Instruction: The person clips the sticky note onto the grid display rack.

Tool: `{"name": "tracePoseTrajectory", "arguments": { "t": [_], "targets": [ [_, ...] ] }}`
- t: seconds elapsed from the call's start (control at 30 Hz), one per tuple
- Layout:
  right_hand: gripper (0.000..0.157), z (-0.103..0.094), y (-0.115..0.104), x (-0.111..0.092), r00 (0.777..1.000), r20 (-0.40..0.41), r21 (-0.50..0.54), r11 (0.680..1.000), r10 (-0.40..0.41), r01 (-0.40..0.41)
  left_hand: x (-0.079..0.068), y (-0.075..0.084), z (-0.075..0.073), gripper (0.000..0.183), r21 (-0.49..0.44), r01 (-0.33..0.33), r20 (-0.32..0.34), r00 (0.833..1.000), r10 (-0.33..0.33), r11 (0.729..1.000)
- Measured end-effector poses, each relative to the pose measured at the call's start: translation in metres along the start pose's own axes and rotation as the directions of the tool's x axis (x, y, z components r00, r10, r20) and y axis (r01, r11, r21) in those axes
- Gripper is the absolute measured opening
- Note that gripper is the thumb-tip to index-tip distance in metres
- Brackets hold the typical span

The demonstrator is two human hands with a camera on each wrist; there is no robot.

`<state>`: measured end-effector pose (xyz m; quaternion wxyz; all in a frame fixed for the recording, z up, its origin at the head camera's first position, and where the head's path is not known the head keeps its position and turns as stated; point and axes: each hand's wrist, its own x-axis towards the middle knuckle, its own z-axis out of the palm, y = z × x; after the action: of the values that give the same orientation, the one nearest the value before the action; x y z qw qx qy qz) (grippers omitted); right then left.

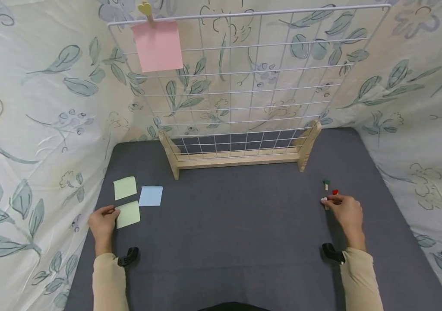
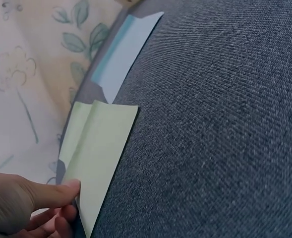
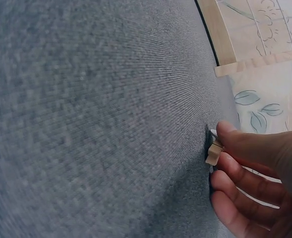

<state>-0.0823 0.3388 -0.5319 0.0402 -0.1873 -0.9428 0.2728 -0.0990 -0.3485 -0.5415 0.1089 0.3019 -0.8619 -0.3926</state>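
Note:
On the left of the dark table, my left hand (image 1: 102, 223) pinches the left edge of a pale green paper note (image 1: 129, 215) between thumb and fingers. The left wrist view shows the thumb on top of the same note (image 2: 103, 144). Over at the right, my right hand (image 1: 348, 216) holds a small wooden clothespin (image 3: 214, 152) with a white top between thumb and fingertips, close over the table. Beside those fingers lie a clothespin with a red heart (image 1: 335, 191) and one with a green top (image 1: 326, 184).
Another green note (image 1: 125, 188) and a blue note (image 1: 150, 196) lie near the left hand. A white wire grid (image 1: 230, 92) stands behind on a wooden base (image 1: 240, 160). A yellow-heart clothespin (image 1: 145, 8) holds a pink note (image 1: 158, 48) on it. Patterned cloth (image 1: 46, 108) surrounds the table.

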Motion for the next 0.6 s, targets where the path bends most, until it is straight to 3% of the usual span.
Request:
{"name": "tracePoseTrajectory", "arguments": {
  "t": [0.13, 0.33, 0.43, 0.6],
  "targets": [
    [0.031, 0.001, -0.001, 0.0, 1.0, -0.007, -0.01, 1.0, -0.011, 0.01, -0.001, 0.001, 0.0, 0.014, 0.051, -0.076, -0.038, 0.996, 0.078, 0.996],
    [0.029, 0.0, -0.006, 0.001, 1.0, 0.021, 0.0, 1.0, -0.004, 0.004, -0.001, 0.0, -0.005, 0.013, 0.076, -0.047, 0.025, 0.999, 0.045, 0.996],
    [0.028, 0.0, -0.008, 0.001, 1.0, 0.025, 0.008, 1.0, 0.002, -0.002, 0.0, -0.001, -0.008, 0.016, 0.03, -0.028, 0.095, 0.995, 0.025, 0.999],
    [0.029, 0.001, -0.008, 0.002, 1.0, 0.015, 0.023, 0.999, -0.025, 0.024, 0.0, -0.001, -0.015, 0.025, -0.132, 0.068, 0.205, 0.978, -0.04, 0.989]
  ]
}}
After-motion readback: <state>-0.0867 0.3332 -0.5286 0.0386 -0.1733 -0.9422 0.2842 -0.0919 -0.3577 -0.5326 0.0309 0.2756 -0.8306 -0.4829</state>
